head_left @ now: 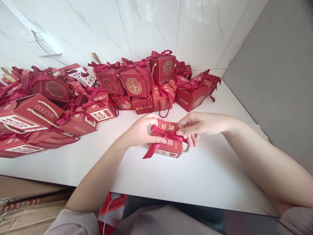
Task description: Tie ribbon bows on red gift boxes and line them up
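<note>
A small red gift box [168,154] with pale Chinese characters sits on the white table in front of me. A dark red satin ribbon [154,148] is tied across its top, one tail hanging over the near left side. My left hand [140,132] grips the box from the left, its thumb lying over the ribbon and its fingers behind the box. On the right, my right hand [192,127] pinches the ribbon near the knot between thumb and fingers. A twisted cream cord handle [186,149] shows at the box's right end.
Several finished-looking red boxes with bows [135,81] stand stacked along the tiled wall [151,29]. More boxes [26,111] are piled at the left. A socket panel [46,44] with a cable is on the wall. Cardboard [31,202] lies below the table's front edge at left.
</note>
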### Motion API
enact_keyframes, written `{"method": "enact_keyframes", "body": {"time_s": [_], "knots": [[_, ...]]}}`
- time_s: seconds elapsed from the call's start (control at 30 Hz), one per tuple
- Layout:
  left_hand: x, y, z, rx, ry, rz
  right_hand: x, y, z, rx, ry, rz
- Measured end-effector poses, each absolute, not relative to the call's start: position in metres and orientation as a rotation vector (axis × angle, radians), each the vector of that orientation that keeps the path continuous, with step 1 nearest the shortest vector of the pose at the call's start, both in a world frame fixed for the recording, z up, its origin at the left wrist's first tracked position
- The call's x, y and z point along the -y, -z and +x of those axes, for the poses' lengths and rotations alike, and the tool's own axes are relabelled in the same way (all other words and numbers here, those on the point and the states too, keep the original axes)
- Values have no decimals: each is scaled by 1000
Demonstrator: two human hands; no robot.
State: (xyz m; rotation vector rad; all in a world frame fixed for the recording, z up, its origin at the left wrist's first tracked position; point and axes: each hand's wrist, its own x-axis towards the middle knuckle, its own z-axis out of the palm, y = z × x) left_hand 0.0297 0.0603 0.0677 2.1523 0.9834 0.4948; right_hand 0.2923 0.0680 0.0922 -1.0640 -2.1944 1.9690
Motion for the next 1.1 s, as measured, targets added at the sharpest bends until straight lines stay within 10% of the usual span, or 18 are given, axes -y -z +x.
{"method": "enact_keyframes", "body": {"time_s": [1.1], "knots": [[-61, -52, 34, -842, -853, 2407, -75, -88, 297, 2201, -1717, -992]]}}
